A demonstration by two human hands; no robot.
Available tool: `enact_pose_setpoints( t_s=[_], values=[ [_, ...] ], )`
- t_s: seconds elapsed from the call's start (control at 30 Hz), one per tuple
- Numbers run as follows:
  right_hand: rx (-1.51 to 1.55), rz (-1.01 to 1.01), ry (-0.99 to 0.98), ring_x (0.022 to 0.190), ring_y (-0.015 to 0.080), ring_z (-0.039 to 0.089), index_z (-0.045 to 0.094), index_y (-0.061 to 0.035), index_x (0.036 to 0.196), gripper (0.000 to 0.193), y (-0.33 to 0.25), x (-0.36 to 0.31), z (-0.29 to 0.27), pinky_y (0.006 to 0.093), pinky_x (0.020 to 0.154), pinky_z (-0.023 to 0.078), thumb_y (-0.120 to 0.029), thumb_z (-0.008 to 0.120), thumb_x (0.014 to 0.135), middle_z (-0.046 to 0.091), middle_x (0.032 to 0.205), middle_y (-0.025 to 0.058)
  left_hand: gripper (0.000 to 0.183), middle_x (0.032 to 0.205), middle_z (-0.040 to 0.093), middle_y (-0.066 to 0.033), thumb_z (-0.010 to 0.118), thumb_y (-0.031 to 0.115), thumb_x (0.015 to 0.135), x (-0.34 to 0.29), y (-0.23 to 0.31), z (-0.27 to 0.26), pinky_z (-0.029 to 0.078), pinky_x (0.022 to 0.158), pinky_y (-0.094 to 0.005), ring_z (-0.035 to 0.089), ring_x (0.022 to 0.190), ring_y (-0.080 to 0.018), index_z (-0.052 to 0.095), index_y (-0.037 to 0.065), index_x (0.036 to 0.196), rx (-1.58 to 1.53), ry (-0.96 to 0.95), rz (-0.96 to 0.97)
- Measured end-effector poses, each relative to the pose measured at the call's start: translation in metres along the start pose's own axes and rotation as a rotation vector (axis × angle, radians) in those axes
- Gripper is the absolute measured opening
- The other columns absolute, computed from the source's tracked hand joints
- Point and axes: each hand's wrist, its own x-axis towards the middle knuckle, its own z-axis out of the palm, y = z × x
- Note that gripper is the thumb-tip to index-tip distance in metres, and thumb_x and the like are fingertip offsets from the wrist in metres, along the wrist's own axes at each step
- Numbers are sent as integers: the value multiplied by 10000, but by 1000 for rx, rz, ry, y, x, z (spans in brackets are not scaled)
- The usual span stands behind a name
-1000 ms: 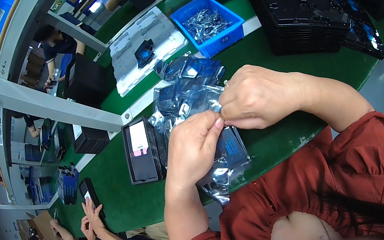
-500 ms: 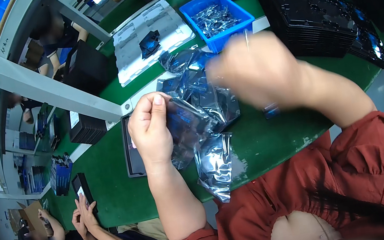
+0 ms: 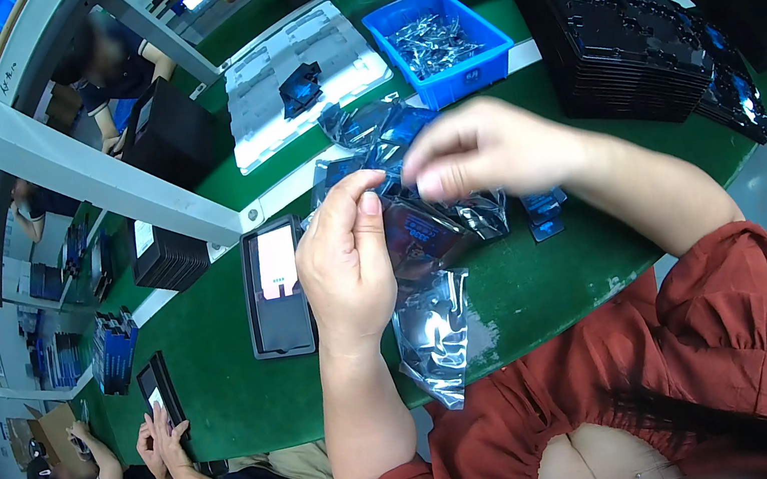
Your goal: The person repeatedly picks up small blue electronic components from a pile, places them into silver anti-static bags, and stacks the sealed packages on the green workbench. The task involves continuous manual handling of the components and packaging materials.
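Observation:
My left hand (image 3: pixel 347 261) is closed, thumb against forefinger, at the edge of a dark see-through anti-static bag (image 3: pixel 421 231). My right hand (image 3: pixel 495 148) is just right of those fingertips, its own fingers curled in with the thumb; what they pinch, if anything, is hidden. More crumpled anti-static bags (image 3: pixel 369 122) lie in a heap behind both hands. A shiny silvery bag (image 3: pixel 435 337) hangs over the table's near edge. Left of my left hand is a black tray (image 3: pixel 282 336) with a white-faced flat piece (image 3: pixel 277 262) in it.
Small dark blue pieces (image 3: pixel 545 215) lie right of the bags. Farther back are a white moulded tray (image 3: pixel 258 123) with dark parts, a blue bin (image 3: pixel 468 78) of small shiny packets and stacked black trays (image 3: pixel 612 29). A metal post (image 3: pixel 97 166) slants at left. Co-workers sit left and opposite.
My right hand has come down and left, from above the heap to my left fingertips. My left hand has shifted right with the bag, uncovering more of the black tray.

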Motion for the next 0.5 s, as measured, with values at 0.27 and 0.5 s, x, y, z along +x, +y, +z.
enact_pose_setpoints(
  t_s=[0.27, 0.5],
  values=[
    [304, 69, 72, 581, 50, 522, 638, -25, 787, 225, 8, -20, 17, 204, 525, 441, -198, 586, 922, 566, 648, -4, 240, 1116, 612, -142, 583, 119, 880, 1, 7, 7, 428, 901, -343, 578, 1012, -235, 632, 25, 1096, 146, 46, 240],
    [440, 87, 138, 551, 53, 502, 611, -29, 777, 225, 14, -18, 14, 195, 498, 421, -171, 544, 939, 539, 630, -8, 323, 1140, 614, -127, 690, 92, 747, 0, 19, 12, 372, 990, -473, 538, 1137, -327, 651, 71, 1067, 423, -126, 434]
  ],
)
